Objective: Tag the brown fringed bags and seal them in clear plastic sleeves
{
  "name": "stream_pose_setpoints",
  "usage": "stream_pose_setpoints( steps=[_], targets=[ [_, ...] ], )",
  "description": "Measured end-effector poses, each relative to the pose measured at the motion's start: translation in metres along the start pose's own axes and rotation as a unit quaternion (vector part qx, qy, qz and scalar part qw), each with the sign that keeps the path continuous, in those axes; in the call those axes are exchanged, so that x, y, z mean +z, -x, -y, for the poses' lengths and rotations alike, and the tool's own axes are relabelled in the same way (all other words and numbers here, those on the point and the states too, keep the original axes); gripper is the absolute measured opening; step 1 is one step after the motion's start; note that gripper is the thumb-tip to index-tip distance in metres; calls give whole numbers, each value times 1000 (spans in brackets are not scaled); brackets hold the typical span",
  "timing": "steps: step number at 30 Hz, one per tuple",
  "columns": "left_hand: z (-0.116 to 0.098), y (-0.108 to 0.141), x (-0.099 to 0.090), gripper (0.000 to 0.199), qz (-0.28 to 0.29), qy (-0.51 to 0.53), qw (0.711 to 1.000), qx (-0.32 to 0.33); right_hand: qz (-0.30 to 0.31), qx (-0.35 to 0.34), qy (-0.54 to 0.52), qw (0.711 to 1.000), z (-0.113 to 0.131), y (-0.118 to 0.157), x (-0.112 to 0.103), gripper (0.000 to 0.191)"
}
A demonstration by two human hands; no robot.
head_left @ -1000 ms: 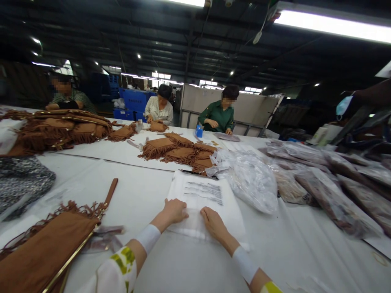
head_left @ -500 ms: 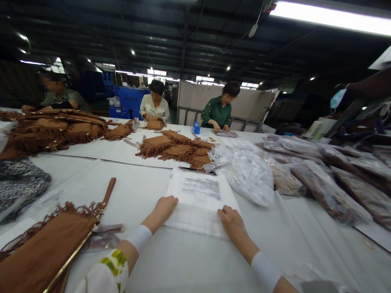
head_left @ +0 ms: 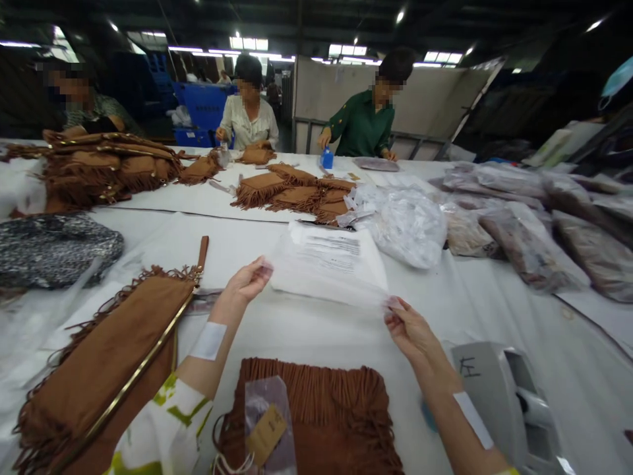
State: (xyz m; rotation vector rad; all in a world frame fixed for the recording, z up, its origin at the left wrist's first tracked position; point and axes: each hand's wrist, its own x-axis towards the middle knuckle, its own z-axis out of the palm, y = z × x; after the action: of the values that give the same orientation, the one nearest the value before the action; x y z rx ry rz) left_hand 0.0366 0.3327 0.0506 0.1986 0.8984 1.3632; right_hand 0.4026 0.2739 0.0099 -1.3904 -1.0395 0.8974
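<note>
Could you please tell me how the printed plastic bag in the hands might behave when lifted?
The printed plastic bag would probably be floppy, its film looking thin and see-through near the fingers. It is likely light for its size, as it looks flat rather than filled.

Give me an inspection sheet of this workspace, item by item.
Surface: white table, covering creased in places.
Job's things: printed plastic, its near edge spanning both hands.
Clutter: fringed brown bag nearest the wearer, tagged clear packet on it; crumpled clear plastic; grey device by the right forearm.
Hands: left hand pinches one near corner of the printed plastic, right hand the other.
Cables: nothing seen on the table.
Surroundings: person in green and person in white across the table; blue bins behind.
</note>
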Motion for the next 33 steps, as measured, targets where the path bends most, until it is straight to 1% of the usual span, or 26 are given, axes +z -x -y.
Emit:
stream_pose_setpoints(
  steps=[1, 3, 7, 8, 9, 10, 11, 12, 13, 14, 15, 16, 17, 18, 19, 20, 22, 24, 25, 26, 28, 29, 31, 32, 33],
  targets=[
    [0, 7, -2, 12, 17, -11, 1000, -10, 10, 9, -25, 1000, 2, 6, 1, 31],
    [2, 22, -7, 16, 62, -82, 995, -16, 30, 16, -52, 998, 6, 15, 4, 33],
    [1, 52, -23, 36, 141, -210, 967, -12, 59, 21, -76, 995, 13, 27, 6, 39],
    [-3, 58, -28, 40, 154, -234, 960, -13, 69, 15, -71, 995, 14, 29, 4, 40],
    [-7, 63, -32, 43, 171, -269, 948, -8, 92, -10, -44, 995, 15, 31, 2, 40],
    [-12, 67, -37, 44, 196, -330, 923, 13, 128, -55, 8, 990, 16, 32, -2, 39],
    [-17, 70, -41, 44, 230, -418, 877, 52, 176, -118, 81, 974, 15, 34, -7, 36],
    [-20, 71, -47, 42, 271, -525, 800, 106, 227, -190, 163, 941, 14, 35, -12, 31],
    [-22, 72, -54, 38, 313, -630, 691, 167, 271, -256, 242, 896, 11, 36, -17, 25],
    [-21, 72, -61, 32, 350, -714, 564, 223, 304, -305, 304, 850, 7, 38, -22, 19],
    [-18, 72, -70, 25, 377, -767, 447, 263, 325, -329, 343, 818, 2, 40, -27, 15],
    [-13, 71, -80, 18, 391, -796, 367, 281, 341, -338, 366, 797, -4, 43, -31, 11],
    [-8, 71, -90, 14, 396, -813, 318, 284, 356, -336, 379, 786, -10, 47, -35, 9],
    [-1, 71, -101, 15, 393, -825, 293, 280, 370, -325, 385, 781, -16, 51, -39, 9],
    [5, 73, -110, 16, 385, -834, 286, 273, 385, -307, 386, 780, -20, 56, -42, 11],
    [11, 75, -119, 16, 375, -840, 288, 264, 395, -285, 384, 784, -24, 62, -46, 13],
    [20, 82, -132, 16, 362, -846, 299, 253, 402, -230, 379, 801, -26, 74, -51, 15],
    [28, 91, -141, 17, 353, -846, 321, 236, 394, -168, 376, 822, -24, 87, -53, 13],
    [31, 96, -143, 18, 344, -845, 343, 222, 389, -135, 374, 831, -22, 93, -53, 14],
    [34, 99, -145, 17, 332, -840, 378, 202, 385, -102, 368, 840, -19, 99, -53, 16],
    [38, 105, -148, 12, 307, -817, 463, 156, 385, -33, 337, 858, -13, 107, -51, 23],
    [38, 106, -148, 10, 299, -803, 497, 135, 389, 1, 309, 868, -10, 110, -50, 26],
    [35, 108, -147, 15, 298, -781, 539, 101, 399, 64, 238, 883, -4, 112, -48, 29],
    [31, 108, -146, 18, 305, -766, 561, 75, 407, 92, 203, 886, -1, 112, -47, 30],
    [27, 108, -144, 21, 315, -744, 589, 39, 415, 116, 174, 885, 2, 111, -47, 31]
  ],
)
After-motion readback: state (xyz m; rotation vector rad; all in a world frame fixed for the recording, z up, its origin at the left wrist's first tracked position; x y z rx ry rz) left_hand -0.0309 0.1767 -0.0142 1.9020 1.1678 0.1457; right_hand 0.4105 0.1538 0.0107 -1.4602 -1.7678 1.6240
